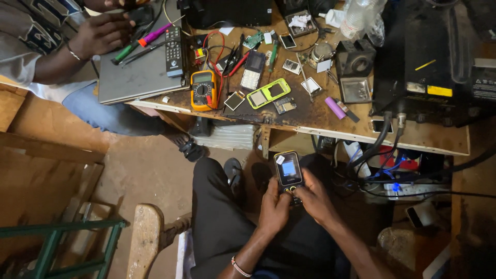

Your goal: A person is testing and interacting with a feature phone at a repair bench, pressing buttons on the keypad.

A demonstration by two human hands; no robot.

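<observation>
Co-worker's hand (101, 32): far up and left of the grip, resting on a flat grey closed laptop (135, 72) among a magenta-handled screwdriver (154, 35) and a black remote control (173, 50).
Yellow multimeter (202, 90): chunky rubber-edged casing with a round dial, up and left of the grip, near the edge of the worn wooden workbench (434, 140).
Lime-green phone shell (268, 93): thin glossy plastic, straight above the grip on the bench, among loose small screens and circuit boards.
Left hand (274, 207): fingers curled round the lower left of the phone, thumb on its keypad; closed on it.
Small black keypad phone with orange trim (288, 171): held over the lap between both hands, lit screen upward. Probably light, rigid, smooth-sided and somewhat slippery; the screen looks like the fragile part, so the lower side edges are the place to hold.
Right hand (315, 197): wrapped round the lower right of the phone, thumb at the keys; closed on it.
Purple cylindrical cell (335, 108): smooth, up and right of the grip.
Black boxy machine (431, 57): matte metal, far up and right.
</observation>
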